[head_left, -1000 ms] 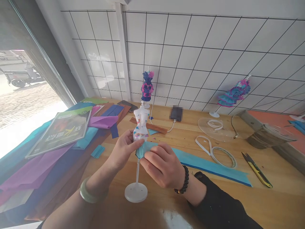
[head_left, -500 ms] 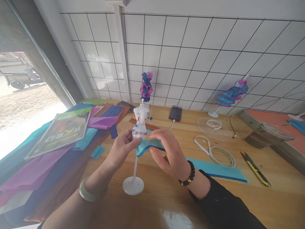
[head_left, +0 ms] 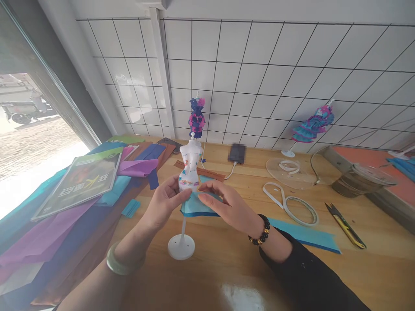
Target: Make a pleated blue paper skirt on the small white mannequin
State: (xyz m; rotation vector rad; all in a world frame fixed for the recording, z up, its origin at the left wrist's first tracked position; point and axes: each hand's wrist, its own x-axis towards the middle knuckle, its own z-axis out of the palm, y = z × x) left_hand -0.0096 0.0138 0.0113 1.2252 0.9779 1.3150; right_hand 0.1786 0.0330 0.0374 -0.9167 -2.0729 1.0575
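The blue strip (head_left: 197,209) lay across the hips of a small white mannequin (head_left: 189,164), above its thin pole and round base (head_left: 181,247). The left hand (head_left: 164,202) was clamped at the hip, its thumb pressing the strip's end against the figure and its fingers partly hidden behind. The right hand (head_left: 235,207) had its thumb on the strip's upper part and its fingers just above; whether they met behind it, I could not tell.

The strip looked feather-light and soft, like thin paper or cloth, likely to crease or tear under a hard tug. I judged the top edge the best place to hold, with a flat, gentle pinch. The mannequin seemed light too and easy to tip, so steadying it at the hips made sense.

Another blue length (head_left: 311,237) showed beyond the right wrist; the hand hid whether the two joined. Past it lay a tape roll (head_left: 303,211) and yellow snips (head_left: 345,225), apart from the hands. A magazine (head_left: 81,183) on coloured sheets (head_left: 65,229) crowded the left side. Behind the mannequin stood a dressed figure (head_left: 197,119), with a phone (head_left: 237,154) nearby and its cable on the tabletop (head_left: 207,276).
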